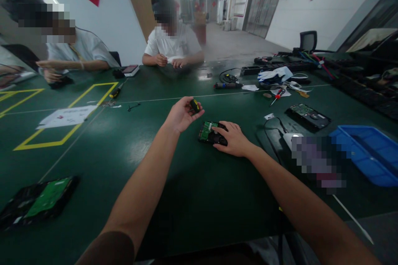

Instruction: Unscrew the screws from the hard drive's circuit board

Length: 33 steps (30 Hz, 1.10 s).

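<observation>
A small hard drive (207, 131) with its green circuit board facing up lies on the dark green table (174, 182) in front of me. My right hand (232, 138) rests on top of it, fingers curled over its right half. My left hand (183, 114) hovers just above and to the left of the drive, fingers closed round a black and yellow screwdriver (194, 105), of which only the handle end shows.
Another hard drive (39, 201) lies at the near left, a third one (307, 115) at the right. A blue tray (368, 151) sits at the right edge. Tools, cables and a yellow-handled screwdriver (115, 92) lie further back. Two people sit across the table.
</observation>
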Tool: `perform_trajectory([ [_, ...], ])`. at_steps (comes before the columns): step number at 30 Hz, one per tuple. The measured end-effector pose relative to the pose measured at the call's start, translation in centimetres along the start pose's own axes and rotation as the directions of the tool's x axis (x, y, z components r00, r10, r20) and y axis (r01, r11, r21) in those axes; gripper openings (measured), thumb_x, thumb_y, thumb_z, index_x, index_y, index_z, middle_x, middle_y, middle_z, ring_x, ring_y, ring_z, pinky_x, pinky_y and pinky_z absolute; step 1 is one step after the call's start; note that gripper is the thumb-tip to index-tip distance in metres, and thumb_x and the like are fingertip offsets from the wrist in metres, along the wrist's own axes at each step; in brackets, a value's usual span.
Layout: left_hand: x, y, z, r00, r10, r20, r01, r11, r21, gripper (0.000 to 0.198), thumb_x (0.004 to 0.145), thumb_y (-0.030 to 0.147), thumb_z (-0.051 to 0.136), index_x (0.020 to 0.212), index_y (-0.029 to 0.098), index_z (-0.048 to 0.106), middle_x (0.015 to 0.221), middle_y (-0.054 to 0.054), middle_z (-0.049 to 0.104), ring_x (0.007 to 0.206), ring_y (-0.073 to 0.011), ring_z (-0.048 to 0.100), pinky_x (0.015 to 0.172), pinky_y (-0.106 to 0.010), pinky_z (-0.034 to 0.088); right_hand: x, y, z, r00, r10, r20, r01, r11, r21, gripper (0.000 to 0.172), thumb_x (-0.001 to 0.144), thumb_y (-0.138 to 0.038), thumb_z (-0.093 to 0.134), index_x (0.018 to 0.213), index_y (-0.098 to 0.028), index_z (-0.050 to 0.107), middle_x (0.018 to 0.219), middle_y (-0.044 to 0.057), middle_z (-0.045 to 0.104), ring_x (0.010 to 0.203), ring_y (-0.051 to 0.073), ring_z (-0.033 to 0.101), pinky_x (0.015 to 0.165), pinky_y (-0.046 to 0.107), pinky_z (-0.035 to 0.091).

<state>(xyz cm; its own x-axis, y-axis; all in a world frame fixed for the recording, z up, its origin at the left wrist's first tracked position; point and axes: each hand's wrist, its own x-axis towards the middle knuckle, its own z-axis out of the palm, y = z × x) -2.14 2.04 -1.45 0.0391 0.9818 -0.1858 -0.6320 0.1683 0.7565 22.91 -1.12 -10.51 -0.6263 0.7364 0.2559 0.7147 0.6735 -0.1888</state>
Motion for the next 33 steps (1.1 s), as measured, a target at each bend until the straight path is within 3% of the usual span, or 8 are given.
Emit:
perform_trajectory([
  [10,-0.2,0.2,-0.2,0.999,-0.01,0.043,0.003,0.987,0.159,0.017,0.081,0.031,0.069,0.089,0.016,0.068,0.088,-0.009,0.072,0.088,-0.0216,0.071,0.077,-0.033,0.058,0.1,0.0,0.0,1.0,0.005,0.006,-0.005,1.0,-0.003,0.07,0.09,-0.065,0.062,0.15,-0.03,0.051,0.155,0.015,0.042,0.14,0.04,0.04,0.114,0.06,0.03],
  [19,0.2,-0.6,0.2,0.998,0.06,0.022,-0.061,0.996,0.069,0.018,0.087,0.033,0.071,0.092,0.017,0.068,0.085,-0.011,0.071,0.088,-0.0214,0.07,0.088,-0.038,0.061,0.0,-0.1,-0.1,1.0,0.01,0.02,-0.01,1.0,0.005,0.071,0.09,-0.065,0.062,0.151,-0.031,0.05,0.155,0.015,0.042,0.141,0.041,0.038,0.115,0.061,0.029],
  [27,0.0,-0.7,0.4,0.997,0.053,0.056,-0.06,0.989,0.134,0.025,0.086,0.04,0.076,0.092,0.016,0.068,0.085,-0.009,0.071,0.086,-0.0203,0.07,0.084,-0.035,0.06,0.1,0.0,0.1,1.0,0.005,0.011,-0.005,1.0,-0.002,0.072,0.09,-0.065,0.063,0.152,-0.03,0.05,0.155,0.015,0.041,0.141,0.04,0.039,0.116,0.061,0.028],
  [33,-0.3,-0.8,0.5,0.996,0.074,0.044,-0.081,0.98,0.181,0.021,0.086,0.034,0.076,0.089,0.016,0.065,0.086,-0.01,0.073,0.085,-0.0213,0.071,0.081,-0.037,0.06,0.1,-0.1,-0.2,1.0,0.005,0.01,-0.005,1.0,-0.002,0.072,0.09,-0.065,0.062,0.151,-0.03,0.05,0.155,0.016,0.042,0.14,0.041,0.039,0.115,0.062,0.029],
])
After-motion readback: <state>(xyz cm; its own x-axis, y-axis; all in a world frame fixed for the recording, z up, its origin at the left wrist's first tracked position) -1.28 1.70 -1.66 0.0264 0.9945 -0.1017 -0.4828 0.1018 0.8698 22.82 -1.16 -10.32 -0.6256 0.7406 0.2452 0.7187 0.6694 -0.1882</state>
